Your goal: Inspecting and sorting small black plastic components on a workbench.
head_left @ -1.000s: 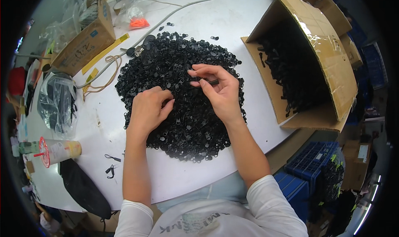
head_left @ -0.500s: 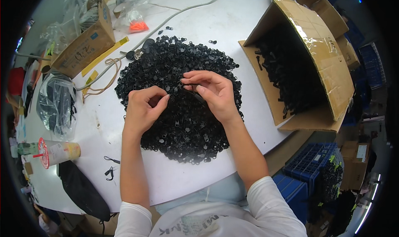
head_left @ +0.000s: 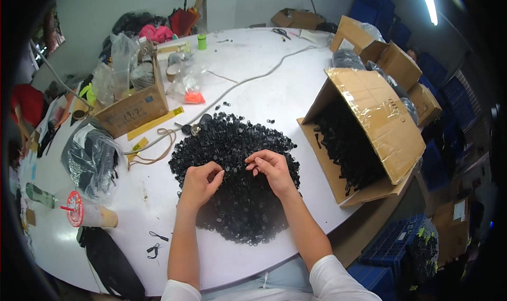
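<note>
A broad heap of small black zipper sliders (head_left: 237, 216) lies on the white table in front of me. Above its left part is my left hand (head_left: 202, 184), thumb and forefinger pinched together; whatever sits between them is too small to make out. My right hand (head_left: 270, 170) hovers over the heap's right part, fingers curled in and thumb close to the fingertips. Against the black heap I cannot tell what it holds. A short gap separates the two hands. Left of my left forearm, black cord zipper pulls (head_left: 153, 250) rest on the table.
An open cardboard box (head_left: 380, 127) on its side, with black pieces inside, stands at right. Leftward are a lidded drink cup (head_left: 92, 211), a black pouch (head_left: 111, 264), a plastic-wrapped bundle (head_left: 91, 156) and a carton (head_left: 134, 108). A grey cable (head_left: 248, 81) crosses the table behind the heap.
The view has tilted up, showing more of the table's far side and the room. Both hands stay over the heap; the right fingers have curled in, and the dark strip seen under them no longer shows.
</note>
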`<state>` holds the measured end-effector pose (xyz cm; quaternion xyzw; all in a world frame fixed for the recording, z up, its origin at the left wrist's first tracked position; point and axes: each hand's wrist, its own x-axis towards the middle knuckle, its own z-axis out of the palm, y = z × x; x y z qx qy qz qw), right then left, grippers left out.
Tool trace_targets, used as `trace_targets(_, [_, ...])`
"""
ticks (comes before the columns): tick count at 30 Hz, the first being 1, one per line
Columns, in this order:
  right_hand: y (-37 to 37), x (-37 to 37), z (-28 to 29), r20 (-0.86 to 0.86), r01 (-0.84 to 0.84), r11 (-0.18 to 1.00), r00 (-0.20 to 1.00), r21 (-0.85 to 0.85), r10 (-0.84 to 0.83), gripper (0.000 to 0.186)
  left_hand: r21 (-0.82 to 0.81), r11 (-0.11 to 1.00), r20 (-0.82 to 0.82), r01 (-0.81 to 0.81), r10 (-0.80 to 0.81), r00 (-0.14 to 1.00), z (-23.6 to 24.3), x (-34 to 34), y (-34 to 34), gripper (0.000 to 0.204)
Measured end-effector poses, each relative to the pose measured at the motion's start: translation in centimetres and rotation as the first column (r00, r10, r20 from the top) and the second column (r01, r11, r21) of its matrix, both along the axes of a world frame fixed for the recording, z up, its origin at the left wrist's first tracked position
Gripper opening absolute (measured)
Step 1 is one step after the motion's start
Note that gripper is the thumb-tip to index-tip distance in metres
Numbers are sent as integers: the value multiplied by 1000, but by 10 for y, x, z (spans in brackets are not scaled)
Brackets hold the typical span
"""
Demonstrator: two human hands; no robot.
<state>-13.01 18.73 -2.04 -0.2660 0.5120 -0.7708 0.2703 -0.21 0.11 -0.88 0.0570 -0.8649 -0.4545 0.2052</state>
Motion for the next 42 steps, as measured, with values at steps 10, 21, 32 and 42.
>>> trace_targets(10, [-18, 13, 182, -594, 154, 883, 687, -443, -417, 62, -89, 995, -49, -42, 37, 998, 8, 6, -12, 10])
trace_targets(21, [50, 25, 15, -657, 809, 578, 494, 107, -570, 21, 3, 994, -56, -112, 112, 992, 11, 12, -30, 10])
trace_targets(32, [46, -110, -17, -876, 835, 288, 396, 468, 274, 34, -64, 996, 54, 59, -55, 997, 15, 3, -10, 8])
trace_targets(42, [30, -142, -23, -790, 782, 200, 511, 591, 339, 18, -102, 995, -34, -23, 19, 999, 9, 4, -15, 8])
